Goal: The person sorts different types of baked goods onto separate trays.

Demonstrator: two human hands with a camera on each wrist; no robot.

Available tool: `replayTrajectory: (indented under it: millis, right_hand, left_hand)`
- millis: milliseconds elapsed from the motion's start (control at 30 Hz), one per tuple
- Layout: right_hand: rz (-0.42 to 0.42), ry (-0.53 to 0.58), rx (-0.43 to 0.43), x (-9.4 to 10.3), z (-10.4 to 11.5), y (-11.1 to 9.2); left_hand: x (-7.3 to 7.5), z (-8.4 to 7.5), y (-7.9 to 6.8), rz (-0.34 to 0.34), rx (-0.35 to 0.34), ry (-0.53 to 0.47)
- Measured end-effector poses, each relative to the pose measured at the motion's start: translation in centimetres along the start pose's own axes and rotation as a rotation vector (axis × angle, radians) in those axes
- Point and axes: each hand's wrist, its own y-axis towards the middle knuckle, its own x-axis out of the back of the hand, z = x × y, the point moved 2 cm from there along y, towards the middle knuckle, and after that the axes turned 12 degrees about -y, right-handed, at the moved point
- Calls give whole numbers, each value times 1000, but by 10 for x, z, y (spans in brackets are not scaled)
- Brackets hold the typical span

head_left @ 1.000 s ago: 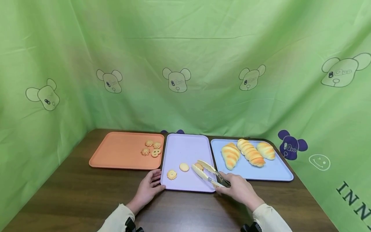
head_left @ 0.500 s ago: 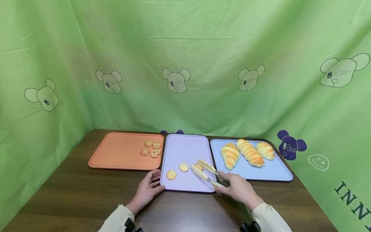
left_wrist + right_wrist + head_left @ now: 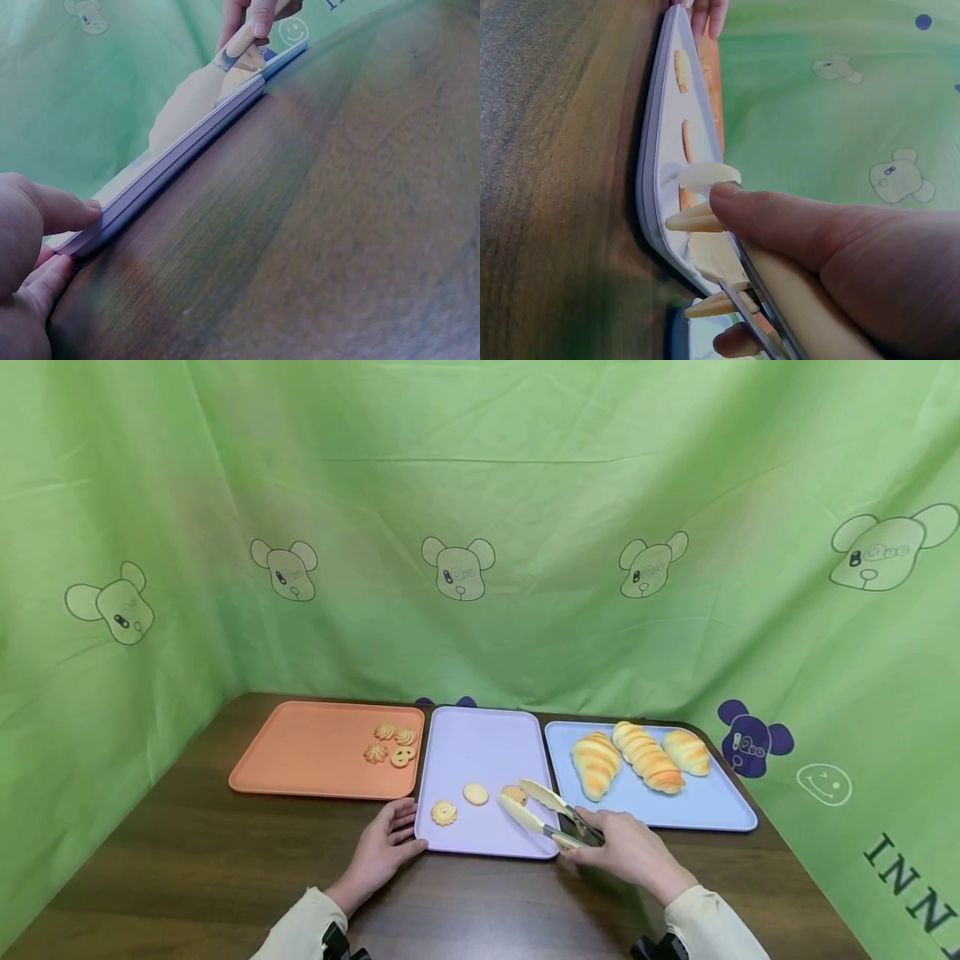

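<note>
1. Now your right hand (image 3: 626, 853) grips the parted tongs (image 3: 522, 817), tips flanking the rightmost cookie (image 3: 513, 793) on the lilac tray (image 3: 487, 743).
2. Your left hand (image 3: 380, 852) pinches the tray's near left corner.
3. Likely light, stiff, brittle: clasp its sides gently.

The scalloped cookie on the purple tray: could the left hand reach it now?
Probably yes: the left hand holds the purple tray close to the scalloped cookie, and nothing tall blocks the way.

In the head view, my right hand (image 3: 632, 857) hides the back of the tongs (image 3: 525, 817), which partly cover a cookie (image 3: 513, 793), and lettering (image 3: 892, 874) (dark capitals) runs off the right edge.
</note>
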Motion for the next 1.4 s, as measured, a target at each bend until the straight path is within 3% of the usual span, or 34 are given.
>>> replayTrajectory:
  millis: [867, 1400]
  right_hand:
    - [-39, 37, 26, 9, 3, 7]
    - [-115, 47, 62, 7, 19, 27]
  left_hand:
    - [-1, -3, -1, 5, 7, 22]
    - [-1, -2, -1, -1, -2, 0]
